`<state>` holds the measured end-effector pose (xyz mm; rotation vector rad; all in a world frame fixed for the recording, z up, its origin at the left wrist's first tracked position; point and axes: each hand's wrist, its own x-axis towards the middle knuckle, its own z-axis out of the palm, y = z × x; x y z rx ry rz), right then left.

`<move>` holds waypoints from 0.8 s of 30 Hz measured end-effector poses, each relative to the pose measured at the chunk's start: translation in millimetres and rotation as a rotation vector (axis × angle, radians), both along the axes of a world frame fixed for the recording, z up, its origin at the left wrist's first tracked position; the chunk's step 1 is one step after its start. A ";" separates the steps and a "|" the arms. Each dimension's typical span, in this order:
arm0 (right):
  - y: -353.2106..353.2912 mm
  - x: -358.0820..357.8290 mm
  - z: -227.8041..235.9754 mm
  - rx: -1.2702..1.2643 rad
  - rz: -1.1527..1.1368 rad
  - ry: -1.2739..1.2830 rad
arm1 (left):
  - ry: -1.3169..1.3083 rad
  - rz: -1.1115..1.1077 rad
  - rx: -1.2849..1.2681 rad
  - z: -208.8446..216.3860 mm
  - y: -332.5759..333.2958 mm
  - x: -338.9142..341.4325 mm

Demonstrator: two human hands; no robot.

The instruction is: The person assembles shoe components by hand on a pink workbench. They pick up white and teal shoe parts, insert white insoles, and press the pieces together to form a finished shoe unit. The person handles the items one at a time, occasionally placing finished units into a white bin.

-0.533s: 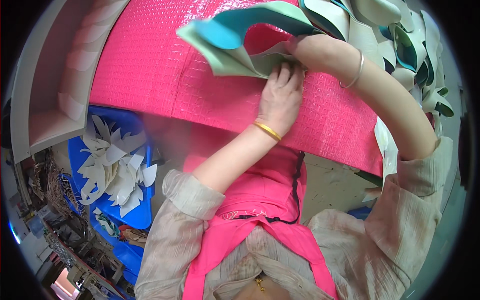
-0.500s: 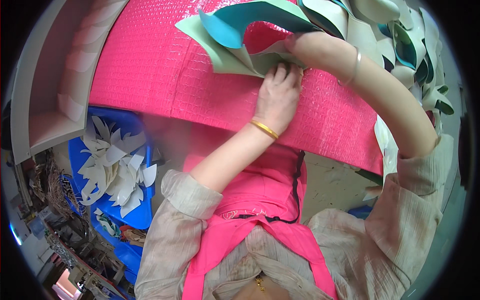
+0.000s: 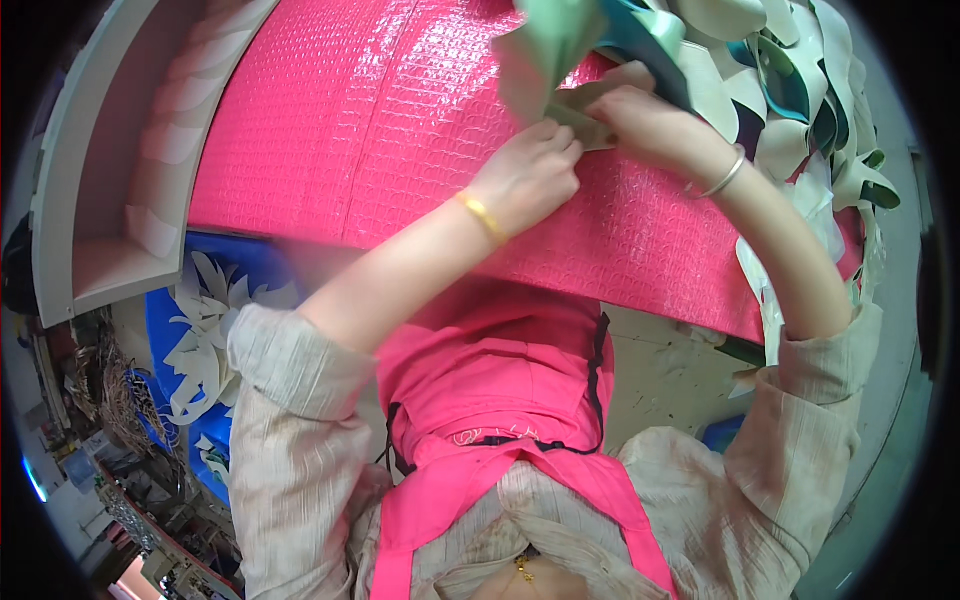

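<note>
Over the pink quilted table cover (image 3: 300, 150), both hands hold a limp cut piece of pale green sheet (image 3: 548, 55), leather-like, with a teal side. My left hand (image 3: 530, 168) has its fingers closed on the near edge of the piece. Close by on the right, my right hand (image 3: 655, 125) pinches the same edge, its fingers bent. The far end of the piece rises away from me and is smeared by motion. Beyond my right hand lies a heap of similar curled pieces (image 3: 800, 85), cream, pale green and teal.
A grey open-fronted box (image 3: 60, 220) with white pieces along its inside stands at the left. Under the table's left edge sits a blue bin (image 3: 165, 335) with white offcuts (image 3: 210, 350). Clear plastic (image 3: 815, 215) hangs by the right corner.
My left hand has moved up slightly and its forearm swung left. The green piece has shifted right and folded upward, with both hands still at its near edge.
</note>
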<state>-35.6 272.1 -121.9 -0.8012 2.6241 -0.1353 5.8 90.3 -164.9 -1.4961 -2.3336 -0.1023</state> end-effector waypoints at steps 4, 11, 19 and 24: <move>-18.6 3.1 -3.3 -0.020 -0.183 -0.103 | -0.019 0.163 0.083 -13.9 -5.8 14.6; -16.8 -9.4 -24.9 -0.271 -0.352 -0.045 | -0.212 0.252 0.332 -34.4 -9.4 25.5; -17.1 -21.7 -20.5 0.204 0.033 0.161 | -0.056 0.407 0.155 -30.5 22.0 29.7; -20.8 -23.6 -24.2 0.291 0.163 0.201 | -0.219 0.417 0.367 -33.7 24.9 28.8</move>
